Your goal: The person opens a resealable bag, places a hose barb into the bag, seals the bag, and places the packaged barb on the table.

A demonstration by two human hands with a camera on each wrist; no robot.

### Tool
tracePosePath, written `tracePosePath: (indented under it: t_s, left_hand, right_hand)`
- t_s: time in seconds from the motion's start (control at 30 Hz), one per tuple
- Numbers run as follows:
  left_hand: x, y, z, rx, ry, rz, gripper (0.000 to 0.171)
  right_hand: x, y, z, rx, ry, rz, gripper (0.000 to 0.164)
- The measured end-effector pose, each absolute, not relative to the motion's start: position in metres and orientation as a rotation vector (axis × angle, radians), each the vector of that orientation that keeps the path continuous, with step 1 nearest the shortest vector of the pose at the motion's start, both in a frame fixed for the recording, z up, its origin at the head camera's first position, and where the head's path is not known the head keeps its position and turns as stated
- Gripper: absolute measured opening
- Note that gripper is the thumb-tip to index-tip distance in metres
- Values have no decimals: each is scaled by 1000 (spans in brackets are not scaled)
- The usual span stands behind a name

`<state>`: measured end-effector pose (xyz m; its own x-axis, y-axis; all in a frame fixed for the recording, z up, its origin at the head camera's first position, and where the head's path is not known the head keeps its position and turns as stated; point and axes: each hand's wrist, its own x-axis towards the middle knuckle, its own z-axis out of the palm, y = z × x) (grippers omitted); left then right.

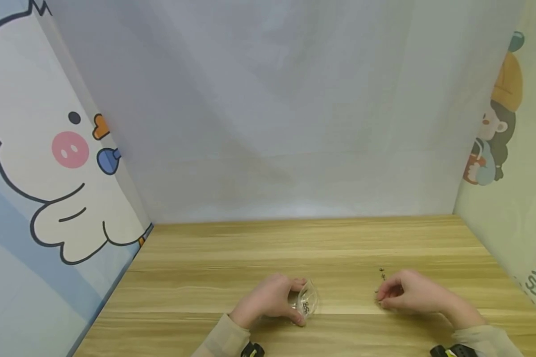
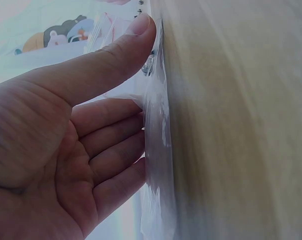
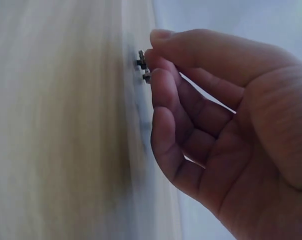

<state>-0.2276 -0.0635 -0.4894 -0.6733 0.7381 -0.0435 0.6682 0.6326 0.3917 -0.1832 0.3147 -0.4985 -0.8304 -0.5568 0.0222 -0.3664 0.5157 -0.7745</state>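
My left hand (image 1: pixel 272 300) holds a small clear plastic bag (image 1: pixel 309 299) on the tabletop, thumb on the near side and fingers on the far side. Several small dark metal pieces show inside the bag; the left wrist view has shiny bits (image 2: pixel 148 65) just below the thumb tip. To the right, my right hand (image 1: pixel 406 292) is low over the wood with thumb and forefinger tips drawn together. Right by those fingertips lie tiny metal pieces (image 3: pixel 143 65), others (image 1: pixel 382 272) trailing away behind them. I cannot tell whether one is pinched between the tips.
The wood-grain table (image 1: pixel 205 267) runs back to a pale grey curtain (image 1: pixel 268 124). A wall with a cartoon bird (image 1: pixel 44 148) borders the left side, and a pale green panel with a cartoon child (image 1: pixel 496 134) the right.
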Motion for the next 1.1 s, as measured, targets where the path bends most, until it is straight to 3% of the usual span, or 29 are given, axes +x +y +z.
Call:
tracePosePath:
  t_s: [1.1]
  left_hand:
    - [-232,-62,-491,1096,2619,572,76]
  right_hand:
    - [-210,236,-484,-905,2646,-1162,6]
